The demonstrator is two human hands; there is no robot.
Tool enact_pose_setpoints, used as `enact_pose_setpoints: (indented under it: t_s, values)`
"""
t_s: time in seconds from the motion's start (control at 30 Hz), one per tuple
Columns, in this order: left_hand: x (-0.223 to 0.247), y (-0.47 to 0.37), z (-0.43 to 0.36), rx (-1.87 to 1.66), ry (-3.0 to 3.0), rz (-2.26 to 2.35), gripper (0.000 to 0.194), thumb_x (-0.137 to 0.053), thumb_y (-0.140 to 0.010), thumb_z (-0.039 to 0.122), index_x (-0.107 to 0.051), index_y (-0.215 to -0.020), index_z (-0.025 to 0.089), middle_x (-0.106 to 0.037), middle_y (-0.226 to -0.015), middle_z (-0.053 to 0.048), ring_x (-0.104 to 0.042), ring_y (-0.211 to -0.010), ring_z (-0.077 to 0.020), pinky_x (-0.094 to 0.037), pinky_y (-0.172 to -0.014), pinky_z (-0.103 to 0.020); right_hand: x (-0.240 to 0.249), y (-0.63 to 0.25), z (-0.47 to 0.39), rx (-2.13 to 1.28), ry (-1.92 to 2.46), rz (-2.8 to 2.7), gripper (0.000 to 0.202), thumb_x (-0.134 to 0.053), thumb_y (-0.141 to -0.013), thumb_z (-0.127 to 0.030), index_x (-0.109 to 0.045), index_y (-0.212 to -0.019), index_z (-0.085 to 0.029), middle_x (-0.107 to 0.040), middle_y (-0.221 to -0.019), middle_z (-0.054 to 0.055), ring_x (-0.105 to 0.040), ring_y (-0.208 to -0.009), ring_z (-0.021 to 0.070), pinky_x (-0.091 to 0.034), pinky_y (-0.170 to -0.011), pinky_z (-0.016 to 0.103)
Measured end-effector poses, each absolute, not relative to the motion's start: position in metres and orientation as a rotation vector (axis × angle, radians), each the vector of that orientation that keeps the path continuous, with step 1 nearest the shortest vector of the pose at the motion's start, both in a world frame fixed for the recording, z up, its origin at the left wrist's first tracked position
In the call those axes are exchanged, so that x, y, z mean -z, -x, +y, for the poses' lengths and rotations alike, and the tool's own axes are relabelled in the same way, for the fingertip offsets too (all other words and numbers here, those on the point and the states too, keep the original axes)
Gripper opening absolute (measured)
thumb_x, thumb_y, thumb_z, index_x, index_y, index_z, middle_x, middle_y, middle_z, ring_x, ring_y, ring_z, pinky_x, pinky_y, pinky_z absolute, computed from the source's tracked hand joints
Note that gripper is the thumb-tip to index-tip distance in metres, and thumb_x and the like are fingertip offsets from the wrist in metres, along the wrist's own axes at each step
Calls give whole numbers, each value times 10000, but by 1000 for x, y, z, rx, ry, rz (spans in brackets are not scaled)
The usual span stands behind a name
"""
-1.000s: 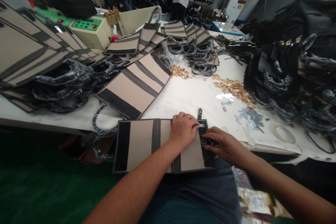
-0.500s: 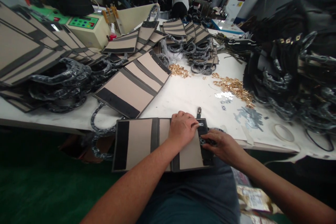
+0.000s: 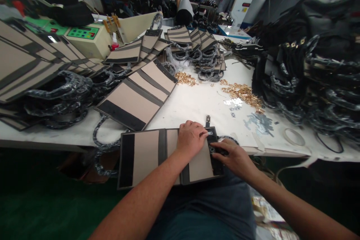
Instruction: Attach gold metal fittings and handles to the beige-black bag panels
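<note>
A beige and black bag panel (image 3: 146,153) lies across my lap against the table's front edge. My left hand (image 3: 191,135) rests on its upper right part, with thumb and forefinger pinched at a small metal plate (image 3: 210,133) on the black end strip. Near a second small metal piece (image 3: 212,150) lower on that strip, my right hand (image 3: 232,153) has its thumb and fingers close together. Whatever is between those fingertips is too small to make out. A strap with a metal end (image 3: 208,120) sticks up beyond the panel's top edge.
The white table (image 3: 185,105) bears gold fittings (image 3: 243,93), grey metal plates (image 3: 260,123) and a tape ring (image 3: 294,137). Another panel (image 3: 137,97) lies behind on the left. Stacked panels stand farther left, black bags (image 3: 295,71) at right. A bent-over person (image 3: 183,5) is in the background.
The whole view has shifted slightly, so the table things appear farther left. Both hands keep nearly the same places on the panel.
</note>
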State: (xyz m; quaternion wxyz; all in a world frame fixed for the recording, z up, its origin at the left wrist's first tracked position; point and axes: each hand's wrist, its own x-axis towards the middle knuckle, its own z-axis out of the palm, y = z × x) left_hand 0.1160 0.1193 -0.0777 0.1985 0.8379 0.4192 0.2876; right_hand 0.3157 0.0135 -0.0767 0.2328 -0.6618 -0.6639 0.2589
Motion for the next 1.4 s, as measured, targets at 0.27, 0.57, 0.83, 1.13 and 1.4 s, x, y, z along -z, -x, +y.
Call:
enact_pose_setpoints:
  t_s: [0.27, 0.57, 0.83, 1.13, 1.4]
  values:
    - [79, -116, 120, -806, -2359, 1169, 37, -785, -943, 340, -801, -922, 314, -767, -1115, 27, -584, -1097, -242, -396, -918, -444, 69, -315, 18, -792, 1786, -1678, 373, -799, -789, -317, -765, -1155, -258, -693, -914, 22, -655, -848, 240, -530, -817, 382]
    - [71, -119, 124, -753, -2290, 1233, 41, -817, -909, 307, -801, -871, 300, -784, -1051, 20, -596, -1074, -252, -403, -898, -444, -5, -316, 48, -700, 1481, -1050, 350, -798, -886, -479, -659, -703, -215, -572, -586, -23, -505, -511, 138, -398, -486, 279]
    - [71, -121, 126, -753, -2270, 1232, 39, -831, -897, 320, -816, -870, 342, -797, -1075, 48, -611, -1061, -238, -413, -896, -448, 21, -295, 111, -773, 881, -639, 426, -800, -858, -388, -494, -625, -205, -425, -580, -77, -406, -434, 73, -368, -422, 228]
    - [74, -123, 131, -680, -2261, 1225, 24, -805, -922, 338, -826, -922, 350, -788, -1128, 28, -601, -1109, -253, -426, -939, -467, 28, -294, 115, -819, 884, -566, 413, -775, -871, -341, -470, -621, -220, -385, -554, -88, -340, -408, 70, -306, -397, 232]
    - [63, -116, 135, -594, -2287, 1199, 81, -784, -923, 309, -810, -994, 334, -797, -1098, 25, -635, -1098, -264, -455, -938, -442, 20, -263, 105, -716, 1217, -1232, 455, -682, -1004, -417, -535, -618, -224, -525, -575, -28, -472, -543, 141, -393, -557, 313]
